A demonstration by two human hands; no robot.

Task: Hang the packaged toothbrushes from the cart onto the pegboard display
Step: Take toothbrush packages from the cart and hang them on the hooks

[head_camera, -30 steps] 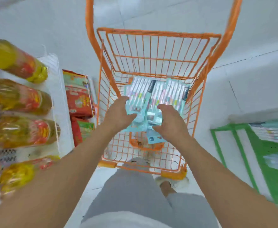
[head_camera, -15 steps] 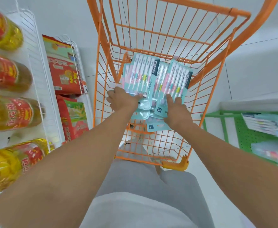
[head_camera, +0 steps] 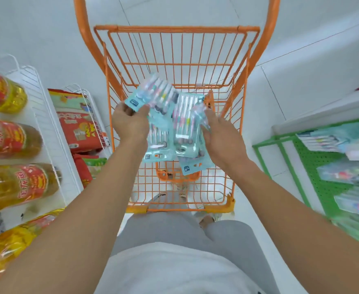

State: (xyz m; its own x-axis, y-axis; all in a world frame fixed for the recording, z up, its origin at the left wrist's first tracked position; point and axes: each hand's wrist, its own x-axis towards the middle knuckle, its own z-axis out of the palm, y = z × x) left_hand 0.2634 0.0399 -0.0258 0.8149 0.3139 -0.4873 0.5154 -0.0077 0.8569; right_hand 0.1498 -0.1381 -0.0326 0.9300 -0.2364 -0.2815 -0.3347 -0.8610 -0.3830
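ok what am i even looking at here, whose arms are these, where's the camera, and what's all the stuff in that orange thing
There is no machine here: a person wears one camera on the head, looking down at their own arms. The orange cart stands in front of them with packaged toothbrushes inside. The left hand grips one pack by its card end; the right hand holds other packs at their edge. On the left, shelves carry oil bottles and red bags. The green pegboard on the right already holds some packs.
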